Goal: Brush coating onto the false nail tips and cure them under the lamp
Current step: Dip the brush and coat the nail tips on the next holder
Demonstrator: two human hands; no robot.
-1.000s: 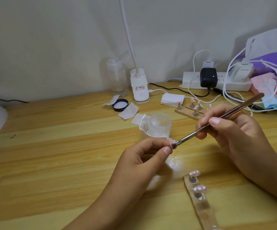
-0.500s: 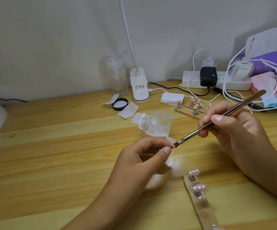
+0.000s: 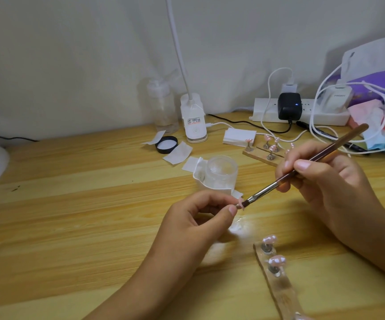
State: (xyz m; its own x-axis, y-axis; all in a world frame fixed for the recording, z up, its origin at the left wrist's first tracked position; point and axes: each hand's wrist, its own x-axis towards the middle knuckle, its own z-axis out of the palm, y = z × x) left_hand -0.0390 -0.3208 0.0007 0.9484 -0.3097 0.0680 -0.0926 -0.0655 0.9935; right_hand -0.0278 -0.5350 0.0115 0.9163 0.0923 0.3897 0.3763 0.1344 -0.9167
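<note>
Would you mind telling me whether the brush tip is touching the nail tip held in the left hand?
Touching. In the head view, the brush bristles lie against the pink nail tip pinched in the left hand, no gap showing.

Your wooden worktop [image 3: 71, 227] carries a clear jar [image 3: 221, 173], black lid [image 3: 166, 144], paper squares [image 3: 177, 153], a clip lamp [image 3: 193, 125], power strip [image 3: 302, 115] and two nail-tip holder strips [image 3: 277, 278].

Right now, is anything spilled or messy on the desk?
Yes. A shiny wet-looking smear sits on the wooden desk, just below the nail tip the left hand holds against the brush. It may be spilled coating. Loose paper wipes lie scattered near the black lid.
</note>
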